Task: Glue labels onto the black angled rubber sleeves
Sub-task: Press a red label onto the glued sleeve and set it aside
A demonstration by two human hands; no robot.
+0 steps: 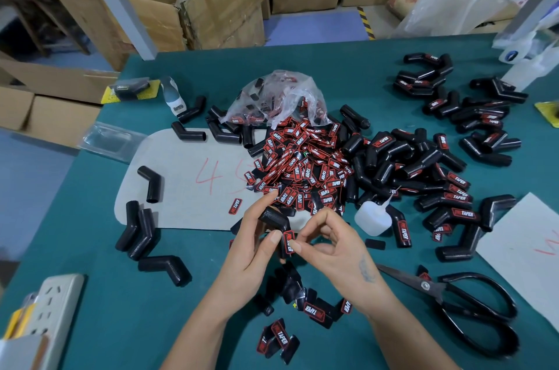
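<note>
My left hand grips a black angled rubber sleeve above the green table. A red-and-black label lies on the sleeve's lower arm. My right hand pinches that label's edge with curled fingers. A large heap of loose labels spills from a clear plastic bag just behind my hands. A white glue bottle lies to the right of my hands. Plain sleeves lie at the left; labelled sleeves pile up at the right.
Black scissors lie at the lower right. A grey card marked in red sits under the left sleeves, white paper at the right edge. A power strip is at the lower left. Cardboard boxes stand behind the table.
</note>
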